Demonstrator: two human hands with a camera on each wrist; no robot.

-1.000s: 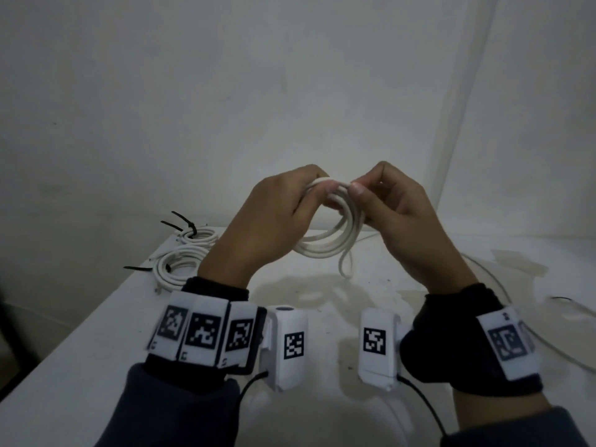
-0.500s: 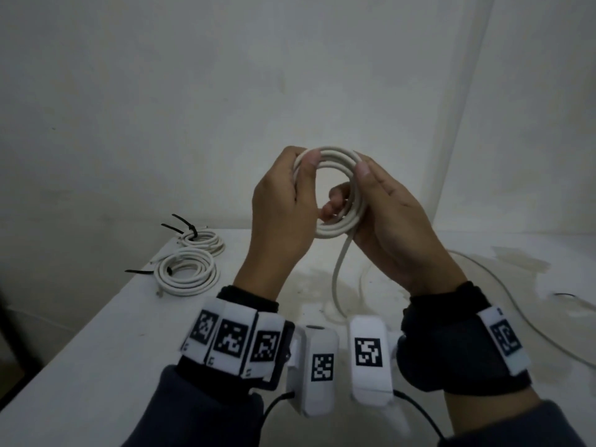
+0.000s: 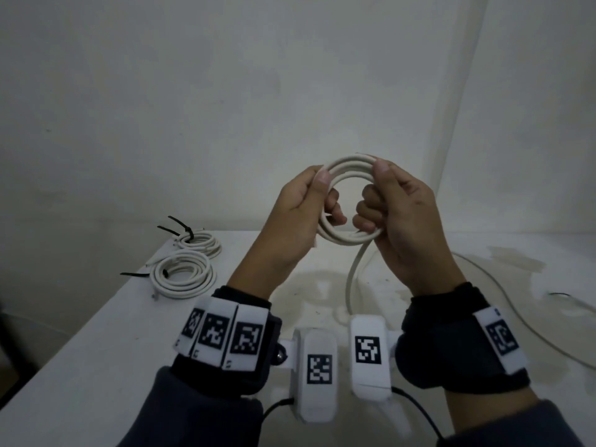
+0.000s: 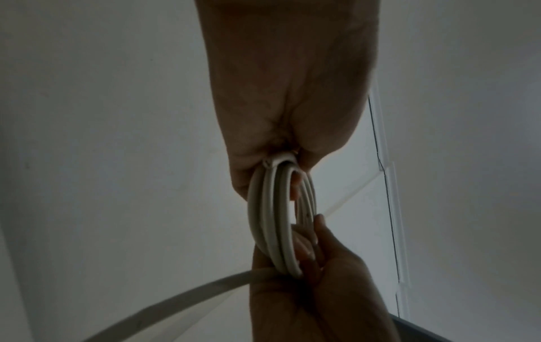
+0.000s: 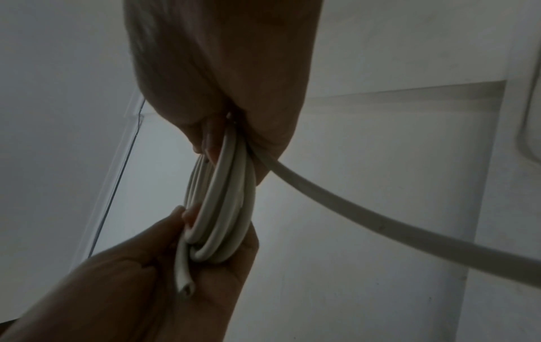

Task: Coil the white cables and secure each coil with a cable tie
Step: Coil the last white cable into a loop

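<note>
White cable coil (image 3: pixel 346 201) looks light, stiff and springy; left hand (image 3: pixel 296 217) and right hand (image 3: pixel 396 214) fingers pinch opposite sides, best hold

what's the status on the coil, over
Left hand and right hand both grip the coil, held above the table. Tail still uncoiled, no tie on it. Two tied coils far left, nothing blocking.

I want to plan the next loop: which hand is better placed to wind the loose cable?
Probably the right hand: the loose tail hangs beside it, while the left hand grips the coil.
</note>
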